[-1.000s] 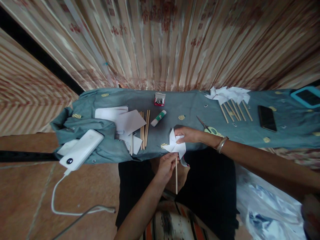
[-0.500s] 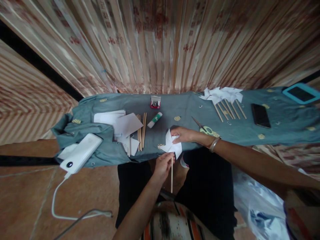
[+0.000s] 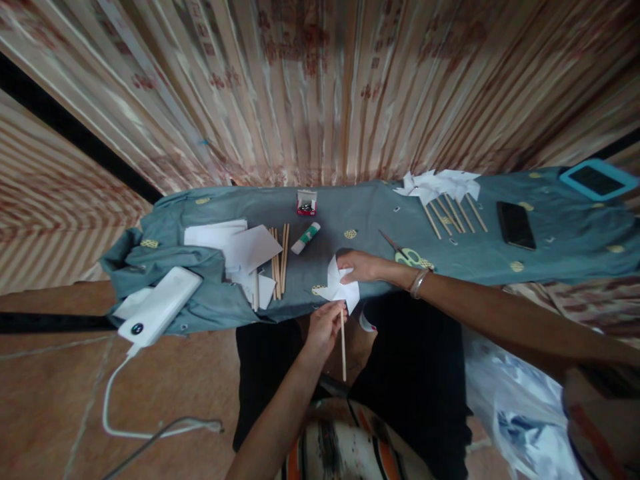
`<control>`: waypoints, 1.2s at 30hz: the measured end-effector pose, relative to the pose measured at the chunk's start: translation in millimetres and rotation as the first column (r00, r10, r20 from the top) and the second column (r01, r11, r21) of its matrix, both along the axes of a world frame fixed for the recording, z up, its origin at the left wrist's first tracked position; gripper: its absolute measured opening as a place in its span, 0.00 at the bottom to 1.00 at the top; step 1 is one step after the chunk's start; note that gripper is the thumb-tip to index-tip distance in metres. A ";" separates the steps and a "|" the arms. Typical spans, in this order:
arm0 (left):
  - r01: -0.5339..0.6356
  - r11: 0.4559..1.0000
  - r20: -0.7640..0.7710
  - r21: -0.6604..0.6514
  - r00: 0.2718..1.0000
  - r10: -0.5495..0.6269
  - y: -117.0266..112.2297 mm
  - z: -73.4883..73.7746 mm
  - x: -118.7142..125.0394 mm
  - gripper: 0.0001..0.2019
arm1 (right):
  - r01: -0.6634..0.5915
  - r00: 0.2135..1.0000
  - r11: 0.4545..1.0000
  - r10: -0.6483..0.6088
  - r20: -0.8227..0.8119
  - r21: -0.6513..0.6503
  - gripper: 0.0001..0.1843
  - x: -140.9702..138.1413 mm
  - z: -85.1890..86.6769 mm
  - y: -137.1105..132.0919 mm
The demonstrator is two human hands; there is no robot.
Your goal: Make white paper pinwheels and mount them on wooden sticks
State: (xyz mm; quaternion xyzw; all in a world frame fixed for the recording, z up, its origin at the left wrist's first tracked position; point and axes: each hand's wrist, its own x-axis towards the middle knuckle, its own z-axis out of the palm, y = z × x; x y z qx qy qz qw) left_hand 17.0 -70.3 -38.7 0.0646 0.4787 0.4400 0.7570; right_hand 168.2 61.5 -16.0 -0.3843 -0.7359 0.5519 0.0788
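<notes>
My left hand (image 3: 324, 325) pinches the top of a wooden stick (image 3: 343, 347) that hangs down over the near edge of the cloth-covered table (image 3: 370, 207). A white paper pinwheel (image 3: 338, 287) sits at the stick's top end. My right hand (image 3: 357, 265), with a metal bangle at the wrist, grips the pinwheel's upper blades from the right. Both hands are closed. The joint between stick and paper is hidden by my fingers.
On the grey-blue cloth lie loose sticks (image 3: 279, 260), white paper sheets (image 3: 235, 243), a glue stick (image 3: 305, 238), a small red box of pins (image 3: 306, 202), scissors (image 3: 407, 253), several finished pinwheels (image 3: 443, 190), a black phone (image 3: 515, 225), a blue-cased tablet (image 3: 595, 179). A white power bank (image 3: 157, 307) with cable lies left.
The view has shifted slightly, so the hands and pinwheel sit a little further left and higher in the picture. My grips on stick and pinwheel are unchanged.
</notes>
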 end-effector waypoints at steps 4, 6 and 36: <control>-0.009 1.000 0.026 0.018 1.000 0.008 -0.9 2.8 0.1 0.12 | 0.042 0.993 0.992 -0.054 0.104 0.117 0.09 -3.2 4.9 -1.8; -0.017 1.000 0.039 0.020 0.999 0.017 -1.2 4.2 0.1 0.13 | 0.063 0.985 0.987 -0.085 0.147 0.147 0.09 -4.7 9.2 -2.6; -0.058 0.998 0.142 0.041 0.989 0.051 22.3 38.4 -20.6 0.05 | 0.877 0.371 0.460 -0.833 -0.410 -0.141 0.34 11.6 4.5 -78.8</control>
